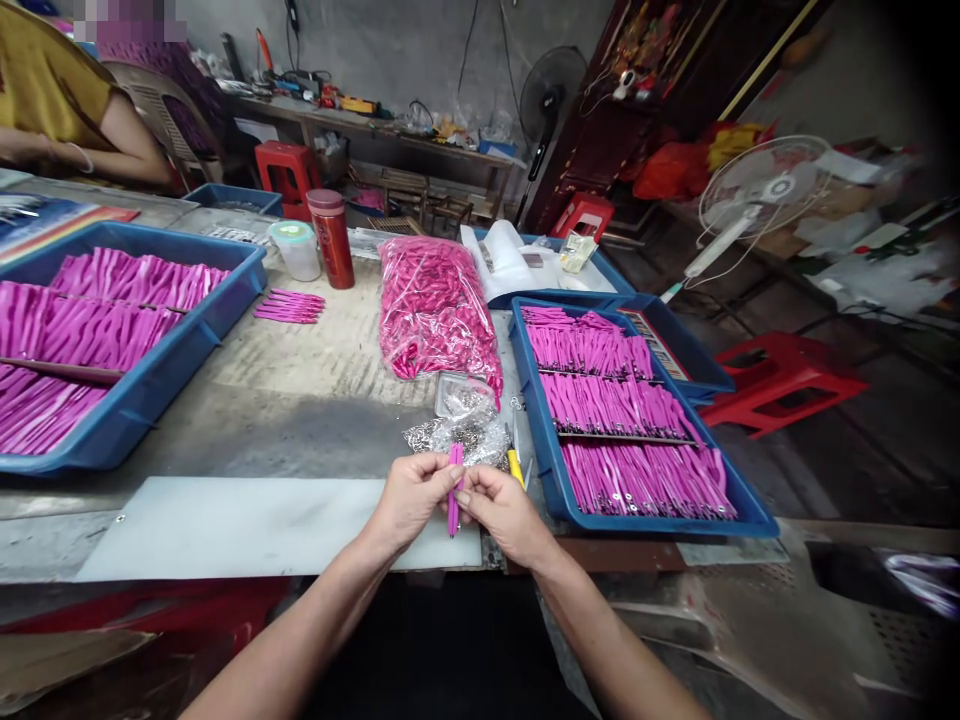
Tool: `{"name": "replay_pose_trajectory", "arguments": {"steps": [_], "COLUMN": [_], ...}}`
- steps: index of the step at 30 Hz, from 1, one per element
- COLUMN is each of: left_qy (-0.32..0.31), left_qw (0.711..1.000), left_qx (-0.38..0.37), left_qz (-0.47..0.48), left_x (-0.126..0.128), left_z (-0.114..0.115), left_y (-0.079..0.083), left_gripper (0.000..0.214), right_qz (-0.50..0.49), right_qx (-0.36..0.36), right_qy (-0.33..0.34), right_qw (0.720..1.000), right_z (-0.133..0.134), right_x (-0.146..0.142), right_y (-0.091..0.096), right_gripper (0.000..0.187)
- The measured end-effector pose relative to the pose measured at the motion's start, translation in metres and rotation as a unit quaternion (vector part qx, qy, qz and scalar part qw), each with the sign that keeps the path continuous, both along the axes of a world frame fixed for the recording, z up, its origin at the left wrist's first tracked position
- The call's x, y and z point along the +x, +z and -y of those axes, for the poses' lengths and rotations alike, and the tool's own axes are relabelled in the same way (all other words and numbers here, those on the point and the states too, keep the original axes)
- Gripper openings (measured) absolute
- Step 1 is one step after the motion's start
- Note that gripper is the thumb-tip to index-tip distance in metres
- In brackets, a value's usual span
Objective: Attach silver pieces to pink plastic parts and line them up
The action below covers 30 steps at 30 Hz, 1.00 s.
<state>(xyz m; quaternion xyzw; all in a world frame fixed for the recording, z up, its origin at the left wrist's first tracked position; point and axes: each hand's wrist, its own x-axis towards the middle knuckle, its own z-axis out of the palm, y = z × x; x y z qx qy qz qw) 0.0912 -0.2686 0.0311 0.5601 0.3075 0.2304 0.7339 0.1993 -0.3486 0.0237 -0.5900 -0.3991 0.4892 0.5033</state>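
Observation:
My left hand (418,492) and my right hand (501,508) meet above the front edge of the table. Between them they pinch a slim magenta plastic handle (454,515), held upright with a small shiny bit at its lower end. It looks like two narrow strips side by side; my fingertips cover its middle. Just beyond the hands lies a clear plastic bag of small metal parts (469,430). A yellow-handled tool (515,466) rests right of my right hand. Below my left hand is a white board (262,520).
Blue trays hold rows of magenta handles, one tray (547,470) at right, another (142,425) at left. A bag of pink pieces (435,310), a red tumbler (335,245), a lidded tub (298,252) and several loose handles (289,307) stand farther back. A person (67,100) sits at far left.

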Motion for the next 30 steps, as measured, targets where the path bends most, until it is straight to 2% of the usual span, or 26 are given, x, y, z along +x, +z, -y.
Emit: {"name": "replay_pose_trajectory", "arguments": {"steps": [5,8,12,16,21,23,26,28,30], "left_qy": [-0.034,-0.108,-0.182,-0.209,-0.178,-0.143,-0.058,-0.015,0.013], "left_qw": [0.98,0.959,0.951,0.961,0.976,0.978,0.955,0.915,0.862], "left_qx": [0.183,0.245,0.231,0.169,0.11,0.13,0.273,0.383,0.482], "left_qz": [-0.066,-0.097,-0.091,-0.06,-0.062,-0.08,-0.104,-0.127,-0.157], "left_x": [-0.013,-0.02,-0.023,-0.023,-0.018,-0.015,-0.01,-0.007,-0.007], "left_z": [-0.002,0.001,0.005,0.005,0.011,0.015,0.019,0.02,0.019], "left_y": [0.007,0.011,0.01,0.004,0.0,-0.001,-0.004,-0.008,-0.012], "left_gripper": [0.025,0.028,0.029,0.026,0.026,0.026,0.021,0.019,0.022], "right_qz": [0.139,0.21,0.28,0.315,0.301,0.285,0.267,0.26,0.252], "right_qx": [0.031,0.052,0.067,0.069,0.036,0.026,0.019,0.017,0.014], "right_qy": [0.033,0.074,0.137,0.122,0.05,0.012,-0.046,-0.074,-0.091], "right_qw": [0.989,0.973,0.948,0.939,0.952,0.958,0.962,0.963,0.963], "right_z": [0.005,0.005,0.004,0.005,0.005,0.003,-0.001,-0.004,-0.007], "right_x": [0.014,0.019,0.017,0.014,0.012,0.011,0.007,0.004,0.001], "right_y": [0.01,0.021,0.03,0.027,0.018,0.016,0.012,0.01,0.008], "right_gripper": [0.021,0.021,0.022,0.023,0.025,0.027,0.028,0.029,0.029]}}
